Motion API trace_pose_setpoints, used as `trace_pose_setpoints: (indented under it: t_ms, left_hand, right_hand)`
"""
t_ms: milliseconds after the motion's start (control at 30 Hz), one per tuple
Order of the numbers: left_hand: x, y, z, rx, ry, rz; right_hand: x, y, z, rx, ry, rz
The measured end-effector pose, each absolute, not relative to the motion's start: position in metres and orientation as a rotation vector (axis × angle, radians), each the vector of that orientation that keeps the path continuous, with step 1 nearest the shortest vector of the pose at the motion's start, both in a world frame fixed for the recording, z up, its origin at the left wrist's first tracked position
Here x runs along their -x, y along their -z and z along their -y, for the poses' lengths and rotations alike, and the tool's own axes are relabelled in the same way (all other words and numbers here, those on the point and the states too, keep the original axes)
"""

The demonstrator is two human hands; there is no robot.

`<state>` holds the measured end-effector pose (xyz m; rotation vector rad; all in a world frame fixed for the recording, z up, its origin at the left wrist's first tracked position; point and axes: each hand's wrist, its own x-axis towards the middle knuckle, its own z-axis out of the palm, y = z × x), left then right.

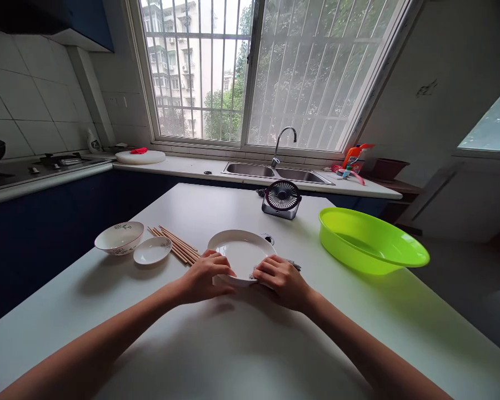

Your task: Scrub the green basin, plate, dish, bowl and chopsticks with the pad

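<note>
"Where's the plate [239, 250]?"

"Centre of the frame, between the left hand [208, 276] and right hand [284, 281], which both grip its near side."

"How are they posed?"

"Half closed, fingers curled over the edge, left thumb below it; forearms [145, 311] slant in from lower left and lower right."

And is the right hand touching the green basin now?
Apart. The head view shows a strip of white tabletop between the right hand and the green basin.
</note>
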<state>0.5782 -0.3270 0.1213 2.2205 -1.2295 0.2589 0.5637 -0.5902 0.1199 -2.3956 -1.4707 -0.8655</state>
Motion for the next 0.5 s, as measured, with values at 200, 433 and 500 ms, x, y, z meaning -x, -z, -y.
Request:
trace_pose_setpoints:
  t_ms: [200,433,500]
  left_hand:
    - [-0.565,-0.114,0.342,-2.235,-0.426,1.139]
    - [-0.569,-0.106,0.339,-2.106,-0.228,1.085]
    - [-0.574,-0.105,0.335,-2.090,-0.185,1.088]
  right_hand:
    - [-0.554,-0.127,0.583,2.455,0.895,1.421]
    - [-0.557,-0.124,0.586,2.446,0.731,1.484]
    - [-0.561,-0.122,0.590,2.402,0.694,1.523]
